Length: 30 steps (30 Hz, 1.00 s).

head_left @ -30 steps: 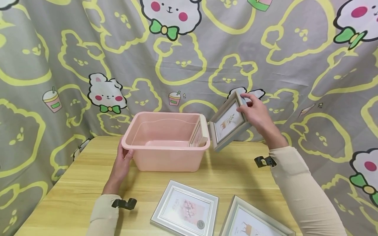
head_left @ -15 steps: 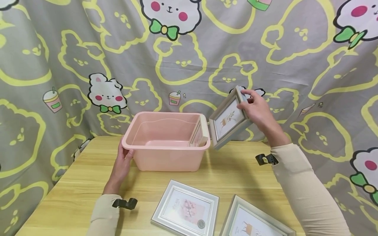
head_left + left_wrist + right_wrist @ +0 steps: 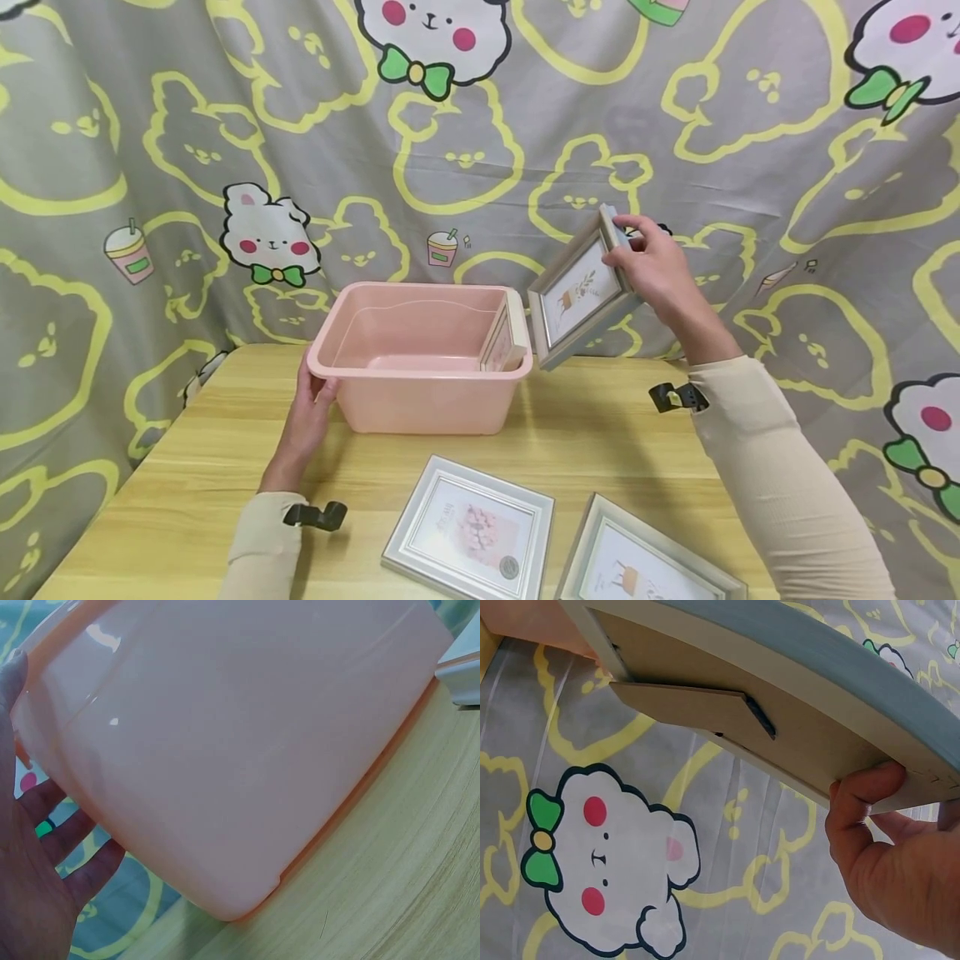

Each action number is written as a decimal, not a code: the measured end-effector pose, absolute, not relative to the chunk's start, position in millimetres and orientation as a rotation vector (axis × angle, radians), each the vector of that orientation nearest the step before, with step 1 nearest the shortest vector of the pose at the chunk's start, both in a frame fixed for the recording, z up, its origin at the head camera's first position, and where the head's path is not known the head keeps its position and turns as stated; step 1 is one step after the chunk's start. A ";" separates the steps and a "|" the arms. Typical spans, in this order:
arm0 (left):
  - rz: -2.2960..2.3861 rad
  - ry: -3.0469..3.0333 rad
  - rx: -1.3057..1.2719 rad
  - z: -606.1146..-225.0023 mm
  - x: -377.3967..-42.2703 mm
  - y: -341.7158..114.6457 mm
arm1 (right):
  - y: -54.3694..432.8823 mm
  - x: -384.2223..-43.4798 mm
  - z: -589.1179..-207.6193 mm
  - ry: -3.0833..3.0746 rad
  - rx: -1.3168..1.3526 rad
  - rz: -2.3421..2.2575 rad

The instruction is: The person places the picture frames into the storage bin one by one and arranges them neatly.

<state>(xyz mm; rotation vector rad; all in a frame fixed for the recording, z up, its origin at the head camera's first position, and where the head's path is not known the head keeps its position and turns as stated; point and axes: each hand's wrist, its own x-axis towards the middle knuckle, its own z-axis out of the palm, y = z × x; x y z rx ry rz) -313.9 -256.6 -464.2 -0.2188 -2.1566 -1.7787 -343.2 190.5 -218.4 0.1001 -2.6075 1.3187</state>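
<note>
My left hand (image 3: 309, 417) holds the left end of a pink plastic bin (image 3: 420, 404), its thumb on the front near the rim and its fingers at the end wall. To the right of the bin, my right hand (image 3: 656, 271) grips a picture frame (image 3: 581, 292) by its upper edge. That frame hangs tilted in the air, its print facing the bin side. On its brown back, a stand leg (image 3: 690, 705) sticks out in the right wrist view. Another cream frame (image 3: 504, 333) stands on edge inside the bin against the right wall.
A silver frame (image 3: 474, 533) with a pink print lies on the wooden table (image 3: 187, 500) in front of the bin. Right of it lies a partly cut-off frame (image 3: 645, 558). A patterned curtain (image 3: 337, 158) hangs behind the table.
My right hand has raised the held picture frame slightly. The left hand and the bin have stayed in place.
</note>
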 end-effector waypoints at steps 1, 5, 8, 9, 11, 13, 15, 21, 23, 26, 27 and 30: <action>-1.778 -2.158 -0.216 -464.3 -313.9 -257.1 | 190.0 -343.3 -217.9 -2.603 0.099 1.322; -1.777 -2.163 -0.214 -464.1 -313.4 -258.2 | 188.7 -343.2 -216.1 -2.581 0.095 1.339; -1.772 -2.169 -0.217 -464.1 -313.1 -258.8 | 188.5 -343.3 -214.7 -2.579 0.096 1.339; -1.769 -2.168 -0.221 -464.2 -313.2 -259.0 | 188.6 -342.9 -213.9 -2.577 0.096 1.342; -1.760 -2.174 -0.222 -464.4 -313.6 -259.4 | 188.9 -342.4 -212.5 -2.576 0.097 1.343; -1.756 -2.175 -0.225 -464.3 -314.1 -259.6 | 189.7 -341.6 -210.8 -2.578 0.095 1.337; -1.754 -2.179 -0.221 -463.7 -314.5 -259.4 | 190.5 -341.6 -209.0 -2.575 0.096 1.336; -1.764 -2.172 -0.213 -463.3 -315.6 -259.5 | 191.4 -342.7 -202.6 -2.567 0.092 1.384; -1.765 -2.165 -0.222 -464.3 -316.3 -259.3 | 191.7 -343.2 -201.0 -2.564 0.090 1.408; -1.770 -2.158 -0.224 -465.3 -316.3 -258.3 | 192.4 -344.7 -199.5 -2.557 0.086 1.433; -1.769 -2.157 -0.223 -465.6 -316.3 -258.1 | 192.3 -345.2 -199.1 -2.554 0.084 1.441; -1.757 -2.159 -0.212 -467.0 -316.4 -258.4 | 191.2 -346.5 -197.9 -2.541 0.088 1.470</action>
